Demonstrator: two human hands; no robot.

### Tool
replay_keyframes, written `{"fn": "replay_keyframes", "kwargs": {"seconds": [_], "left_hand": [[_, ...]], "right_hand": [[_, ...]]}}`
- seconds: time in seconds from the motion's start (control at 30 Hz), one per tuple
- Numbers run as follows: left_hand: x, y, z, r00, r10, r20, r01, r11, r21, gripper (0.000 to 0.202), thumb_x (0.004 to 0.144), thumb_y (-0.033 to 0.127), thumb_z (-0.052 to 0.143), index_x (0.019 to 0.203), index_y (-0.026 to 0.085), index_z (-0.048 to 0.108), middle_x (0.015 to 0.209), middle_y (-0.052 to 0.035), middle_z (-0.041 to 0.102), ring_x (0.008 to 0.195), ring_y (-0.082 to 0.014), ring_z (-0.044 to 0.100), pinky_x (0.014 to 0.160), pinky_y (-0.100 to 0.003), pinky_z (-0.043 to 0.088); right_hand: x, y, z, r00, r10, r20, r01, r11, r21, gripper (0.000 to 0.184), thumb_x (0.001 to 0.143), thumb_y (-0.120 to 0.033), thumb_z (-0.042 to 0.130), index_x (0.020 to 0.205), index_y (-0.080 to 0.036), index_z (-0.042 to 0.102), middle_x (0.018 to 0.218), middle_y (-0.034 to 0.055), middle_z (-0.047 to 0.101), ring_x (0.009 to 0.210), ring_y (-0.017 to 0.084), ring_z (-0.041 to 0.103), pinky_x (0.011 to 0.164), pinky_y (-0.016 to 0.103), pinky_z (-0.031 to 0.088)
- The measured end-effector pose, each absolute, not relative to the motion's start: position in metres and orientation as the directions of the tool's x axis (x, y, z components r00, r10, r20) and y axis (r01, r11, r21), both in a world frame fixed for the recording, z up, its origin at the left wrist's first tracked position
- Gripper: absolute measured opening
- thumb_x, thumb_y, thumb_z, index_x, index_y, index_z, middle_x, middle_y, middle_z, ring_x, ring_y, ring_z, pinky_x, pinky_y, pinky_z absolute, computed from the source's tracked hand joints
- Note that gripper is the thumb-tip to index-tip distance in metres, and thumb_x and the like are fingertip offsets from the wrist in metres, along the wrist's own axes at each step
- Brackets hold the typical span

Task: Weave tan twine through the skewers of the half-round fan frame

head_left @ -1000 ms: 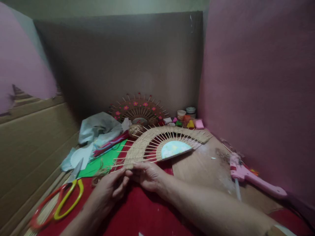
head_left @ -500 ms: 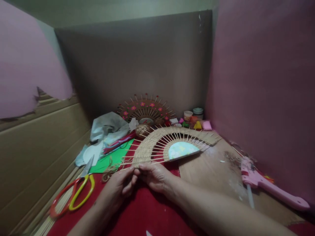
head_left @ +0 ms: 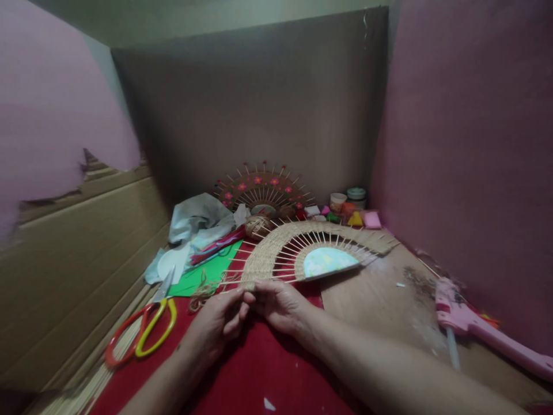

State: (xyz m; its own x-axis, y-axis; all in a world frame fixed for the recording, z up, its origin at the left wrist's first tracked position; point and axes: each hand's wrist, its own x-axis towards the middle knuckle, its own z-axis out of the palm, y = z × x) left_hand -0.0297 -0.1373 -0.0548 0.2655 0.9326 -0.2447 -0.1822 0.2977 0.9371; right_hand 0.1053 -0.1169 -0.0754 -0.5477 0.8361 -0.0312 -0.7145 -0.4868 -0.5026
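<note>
A half-round fan frame point(head_left: 276, 248) of thin sticks with jute twine woven round its outer band lies on the red cloth point(head_left: 259, 374), with a pale blue-green half disc point(head_left: 328, 262) at its centre. My left hand point(head_left: 218, 323) and my right hand point(head_left: 279, 302) meet at the frame's near left end, fingers pinched together on the woven edge and twine there. Loose jute twine point(head_left: 203, 291) trails to the left of my hands.
Scissors point(head_left: 142, 331) with red and yellow handles lie at the left. A pink glue gun point(head_left: 479, 331) lies at the right on a brown board point(head_left: 389, 300). At the back stand a finished flowered fan point(head_left: 261, 190), a twine ball point(head_left: 257, 226), green paper point(head_left: 207, 274), small pots point(head_left: 345, 200). Cardboard walls close in all sides.
The view has shifted, so everything sits further right and slightly up in the picture. My hands stay pinched at the same end of the woven frame.
</note>
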Motion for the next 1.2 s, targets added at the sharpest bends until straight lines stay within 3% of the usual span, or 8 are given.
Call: {"fn": "replay_keyframes", "kwargs": {"seconds": [0.2,0.3,0.43,0.57,0.67,0.73,0.97,1.2], "left_hand": [[-0.03,-0.136,-0.054,0.206,0.949,-0.238,-0.203,0.279,0.938,0.034,0.077,0.043,0.053,0.068,0.01,0.06,0.042,0.0036,0.046,0.027,-0.0005,0.023,0.031,-0.016,0.015],[-0.037,-0.134,-0.048,0.124,0.976,-0.178,-0.196,0.2,0.96,0.032,0.076,0.04,0.055,0.069,0.009,0.062,0.045,0.0018,0.051,0.027,0.0,0.025,0.032,-0.016,0.016],[-0.05,-0.132,-0.035,0.077,0.993,-0.092,-0.164,0.104,0.981,0.032,0.076,0.038,0.055,0.068,0.008,0.063,0.041,0.0022,0.048,0.028,-0.0005,0.026,0.033,-0.016,0.018],[-0.058,-0.129,-0.03,0.068,0.992,-0.107,-0.183,0.118,0.976,0.029,0.074,0.035,0.057,0.063,0.009,0.061,0.039,0.002,0.048,0.027,-0.0005,0.025,0.031,-0.016,0.013],[-0.062,-0.125,-0.032,0.101,0.989,-0.112,-0.213,0.132,0.968,0.028,0.074,0.033,0.057,0.061,0.008,0.06,0.039,0.0014,0.048,0.026,-0.0003,0.025,0.031,-0.016,0.014],[-0.064,-0.122,-0.036,0.137,0.984,-0.111,-0.219,0.139,0.966,0.029,0.074,0.032,0.057,0.062,0.007,0.06,0.039,0.001,0.048,0.026,-0.0004,0.025,0.031,-0.016,0.015],[-0.068,-0.115,-0.046,0.228,0.96,-0.165,-0.303,0.231,0.924,0.028,0.075,0.032,0.057,0.064,0.006,0.061,0.041,0.0017,0.049,0.024,-0.0001,0.026,0.029,-0.015,0.013],[-0.066,-0.113,-0.047,0.179,0.981,-0.08,-0.333,0.137,0.933,0.027,0.072,0.036,0.062,0.071,0.009,0.06,0.043,0.005,0.047,0.026,0.0006,0.024,0.029,-0.014,0.016]], "right_hand": [[0.106,-0.118,-0.073,-0.521,0.852,-0.049,-0.721,-0.47,-0.51,0.009,0.068,-0.017,0.059,0.067,-0.009,0.062,0.058,0.0048,0.063,0.061,0.016,0.061,0.072,0.031,0.046],[0.111,-0.119,-0.069,-0.459,0.886,-0.063,-0.798,-0.442,-0.411,0.004,0.069,-0.015,0.06,0.072,-0.012,0.06,0.063,0.0041,0.066,0.07,0.018,0.063,0.078,0.033,0.046],[0.121,-0.124,-0.061,-0.364,0.928,-0.079,-0.868,-0.369,-0.332,0.018,0.072,-0.015,0.057,0.09,-0.015,0.057,0.079,0.0072,0.069,0.075,0.019,0.065,0.08,0.035,0.046],[0.135,-0.126,-0.054,-0.258,0.938,-0.233,-0.911,-0.316,-0.265,0.015,0.075,-0.018,0.053,0.089,-0.014,0.055,0.08,0.0109,0.068,0.076,0.022,0.065,0.074,0.038,0.05],[0.153,-0.123,-0.051,-0.085,0.911,-0.404,-0.942,-0.205,-0.264,0.008,0.076,-0.015,0.052,0.084,-0.017,0.054,0.067,0.0046,0.066,0.066,0.02,0.064,0.066,0.039,0.053],[0.164,-0.121,-0.049,-0.015,0.894,-0.449,-0.936,-0.171,-0.309,0.015,0.075,-0.008,0.051,0.086,-0.017,0.055,0.068,0.0046,0.066,0.066,0.019,0.063,0.064,0.036,0.054],[0.176,-0.133,-0.04,0.095,0.918,-0.384,-0.929,-0.057,-0.366,0.024,0.071,-0.003,0.055,0.089,-0.018,0.055,0.072,0.0011,0.066,0.067,0.017,0.063,0.068,0.036,0.054],[0.183,-0.114,-0.023,-0.101,0.967,-0.233,-0.948,-0.165,-0.272,0.024,0.071,0.002,0.049,0.087,-0.014,0.058,0.067,0.0023,0.065,0.068,0.016,0.064,0.071,0.031,0.053]]}}
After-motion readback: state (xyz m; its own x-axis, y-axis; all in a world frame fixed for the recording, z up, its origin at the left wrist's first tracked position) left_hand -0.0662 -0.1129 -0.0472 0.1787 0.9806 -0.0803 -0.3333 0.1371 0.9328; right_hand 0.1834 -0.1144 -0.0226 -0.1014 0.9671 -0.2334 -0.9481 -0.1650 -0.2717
